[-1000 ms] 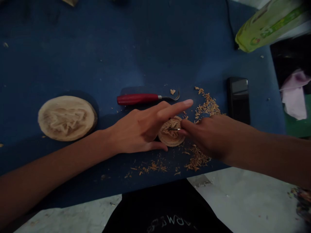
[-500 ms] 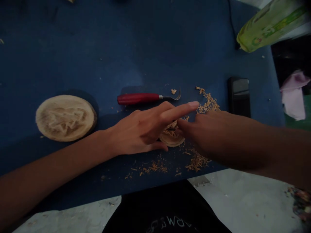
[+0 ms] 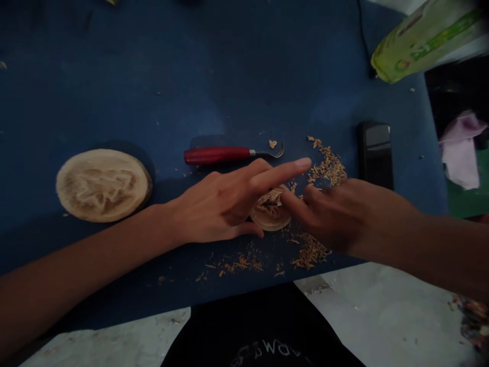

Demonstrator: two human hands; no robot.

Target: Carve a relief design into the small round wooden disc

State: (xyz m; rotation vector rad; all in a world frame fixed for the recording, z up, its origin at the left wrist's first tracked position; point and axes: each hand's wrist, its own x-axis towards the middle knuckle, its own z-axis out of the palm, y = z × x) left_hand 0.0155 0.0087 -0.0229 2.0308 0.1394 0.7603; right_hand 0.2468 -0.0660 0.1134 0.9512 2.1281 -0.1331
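Observation:
A small round piece of wood [image 3: 273, 221] with a partly carved relief lies on the table, loose chips across its face. My left hand [image 3: 225, 204] steadies it from the left, thumb at the near edge, index finger stretched over the far side. My right hand [image 3: 336, 211] is closed round a carving tool [image 3: 278, 203]; its handle is hidden in the fist, and a short silver ferrule and thin dark blade show over the carving. Just beyond my left hand lies a hook knife [image 3: 217, 155] with a red handle and curved blade.
A larger oval carved wood slab [image 3: 103, 186] sits at the left. Wood shavings [image 3: 311, 252] are scattered round the hands on the blue table [image 3: 171, 61]. A black phone [image 3: 376, 153] lies at the right, a green-yellow bottle [image 3: 416, 46] at the far right corner.
My right hand has shifted slightly right and turned at the wrist, so the tool's ferrule now shows. My left hand and the wood stay in place.

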